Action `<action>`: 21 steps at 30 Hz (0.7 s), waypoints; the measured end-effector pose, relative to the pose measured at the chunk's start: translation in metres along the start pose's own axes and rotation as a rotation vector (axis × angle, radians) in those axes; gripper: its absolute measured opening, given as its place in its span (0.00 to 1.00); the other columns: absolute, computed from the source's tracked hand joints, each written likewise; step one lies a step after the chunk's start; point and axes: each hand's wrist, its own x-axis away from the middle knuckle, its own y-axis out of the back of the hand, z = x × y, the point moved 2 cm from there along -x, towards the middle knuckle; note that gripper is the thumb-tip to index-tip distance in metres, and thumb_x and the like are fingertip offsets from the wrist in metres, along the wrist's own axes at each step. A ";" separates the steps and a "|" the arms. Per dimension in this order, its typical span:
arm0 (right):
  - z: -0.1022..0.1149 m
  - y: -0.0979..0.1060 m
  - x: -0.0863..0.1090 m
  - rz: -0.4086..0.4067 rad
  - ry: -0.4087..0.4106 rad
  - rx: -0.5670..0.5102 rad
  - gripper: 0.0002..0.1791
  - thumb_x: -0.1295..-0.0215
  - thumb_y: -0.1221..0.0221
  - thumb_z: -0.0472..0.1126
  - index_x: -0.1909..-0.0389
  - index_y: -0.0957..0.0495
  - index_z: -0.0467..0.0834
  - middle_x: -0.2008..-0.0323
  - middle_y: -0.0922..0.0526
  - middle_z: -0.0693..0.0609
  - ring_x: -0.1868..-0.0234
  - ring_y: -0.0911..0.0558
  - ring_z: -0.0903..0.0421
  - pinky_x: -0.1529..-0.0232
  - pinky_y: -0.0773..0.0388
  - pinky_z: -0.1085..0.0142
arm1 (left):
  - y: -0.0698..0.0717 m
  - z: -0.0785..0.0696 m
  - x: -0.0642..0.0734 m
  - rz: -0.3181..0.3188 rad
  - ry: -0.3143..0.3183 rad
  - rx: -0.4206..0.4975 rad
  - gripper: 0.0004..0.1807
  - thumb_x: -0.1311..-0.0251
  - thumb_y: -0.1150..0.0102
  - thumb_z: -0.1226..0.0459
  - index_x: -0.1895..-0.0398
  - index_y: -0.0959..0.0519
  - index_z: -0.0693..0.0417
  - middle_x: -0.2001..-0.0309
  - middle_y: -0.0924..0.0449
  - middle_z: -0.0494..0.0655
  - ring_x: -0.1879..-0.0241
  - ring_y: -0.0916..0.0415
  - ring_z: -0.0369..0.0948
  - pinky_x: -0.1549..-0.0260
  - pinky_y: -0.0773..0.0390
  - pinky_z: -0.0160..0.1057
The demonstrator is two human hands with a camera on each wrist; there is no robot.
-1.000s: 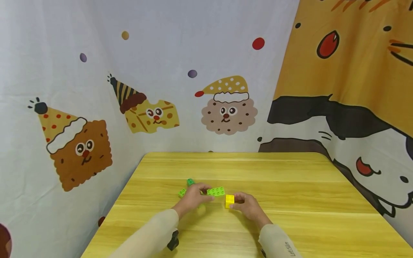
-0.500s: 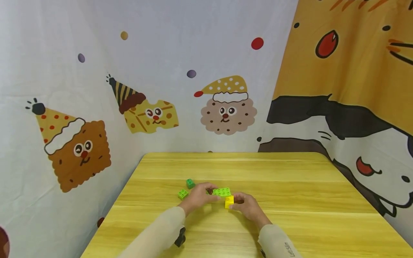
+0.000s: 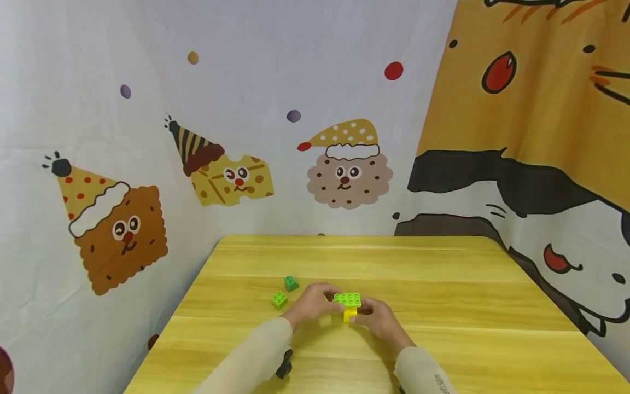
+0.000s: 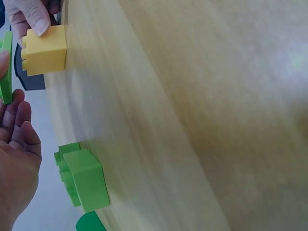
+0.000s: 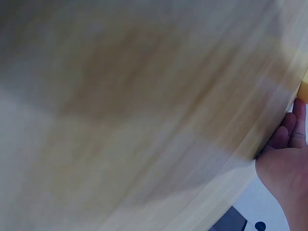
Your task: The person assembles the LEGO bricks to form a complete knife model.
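My left hand (image 3: pixel 319 300) pinches the left end of a flat light green toy brick (image 3: pixel 348 299) with two rows of studs. My right hand (image 3: pixel 381 322) holds a yellow brick (image 3: pixel 350 316) standing on the table, thumb on its near side. From the head, the green brick overlaps the yellow one's top. The left wrist view shows a narrow gap between the flat green brick (image 4: pixel 6 67) and the studs of the yellow brick (image 4: pixel 45 50). Only a corner of the yellow brick (image 5: pixel 303 90) enters the right wrist view, at the fingertips.
Left of my left hand, a small light green brick (image 3: pixel 279 300) sits on the wooden table (image 3: pixel 423 268). Behind it lies a dark green brick (image 3: pixel 291 283) with a sloped side. A printed cloth (image 3: pixel 344 49) hangs behind the table.
My left hand has moved right with the flat green brick, bringing it from beside the yellow brick to above it. The right hand and the yellow brick stay in place.
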 end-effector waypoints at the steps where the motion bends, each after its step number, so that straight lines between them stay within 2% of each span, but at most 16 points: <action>1: 0.000 0.000 0.000 0.002 0.005 0.000 0.18 0.41 0.29 0.40 0.51 0.18 0.39 0.56 0.15 0.50 0.55 0.19 0.53 0.52 0.22 0.54 | -0.001 0.000 0.000 0.003 -0.002 -0.001 0.19 0.44 0.27 0.56 0.50 0.16 0.48 0.63 0.22 0.37 0.62 0.29 0.38 0.64 0.27 0.38; 14: 0.000 0.002 0.000 0.024 0.015 0.008 0.18 0.40 0.30 0.41 0.50 0.19 0.40 0.55 0.16 0.50 0.56 0.20 0.54 0.55 0.22 0.57 | -0.009 0.004 -0.004 0.023 -0.046 -0.022 0.15 0.43 0.28 0.58 0.52 0.15 0.48 0.64 0.22 0.36 0.63 0.28 0.39 0.65 0.27 0.37; 21: 0.000 0.001 0.000 0.022 0.011 0.003 0.18 0.41 0.30 0.40 0.51 0.19 0.39 0.57 0.16 0.50 0.57 0.20 0.54 0.56 0.21 0.58 | -0.011 0.006 -0.004 0.035 -0.035 -0.015 0.16 0.42 0.28 0.58 0.51 0.15 0.49 0.63 0.22 0.37 0.64 0.28 0.37 0.66 0.26 0.36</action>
